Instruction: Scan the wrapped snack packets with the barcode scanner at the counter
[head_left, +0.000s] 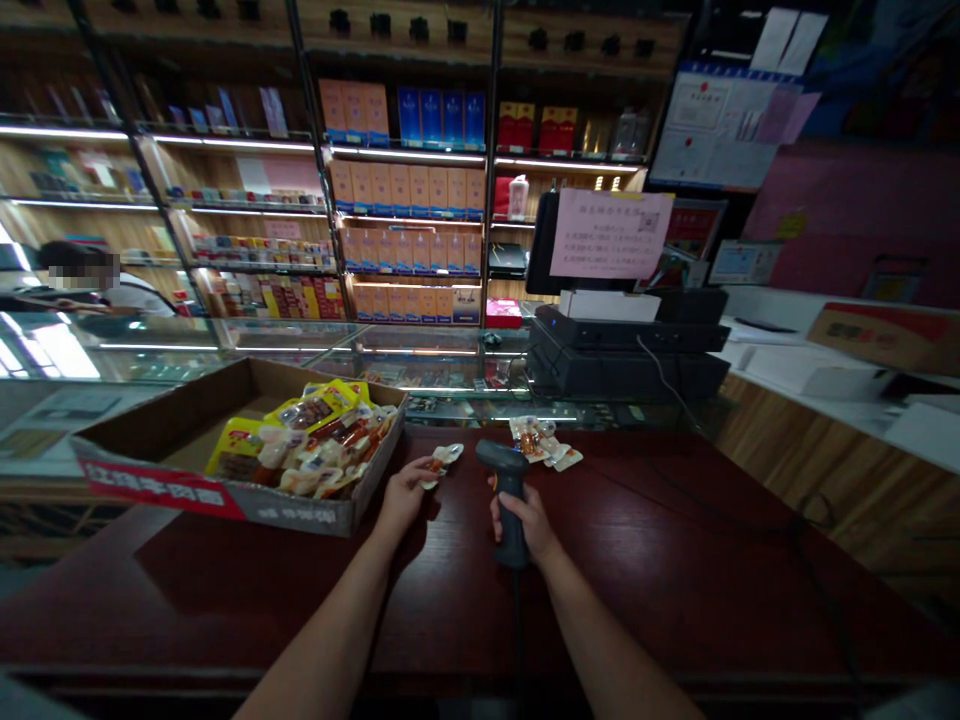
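Observation:
My left hand [409, 485] pinches a small snack packet [445, 458] with a pale wrapper, just above the dark red table. In my right hand [529, 515] is a dark grey barcode scanner [504, 458], its head tilted toward the left and its cord running down toward me. Beyond the scanner lies a small pile of similar snack packets [541, 442]. Left of my left hand stands an open cardboard box [300, 512] with more pale and reddish packets [337, 450] and some yellow ones [238, 447] heaped at its right side.
Behind the table [450, 620] runs a glass display counter [420, 350]. A monitor with a pink paper sign [611, 235] stands on black boxes [622, 360] at the back right. Cables [750, 528] lie on the table's right side. A person [112, 280] is at the far left.

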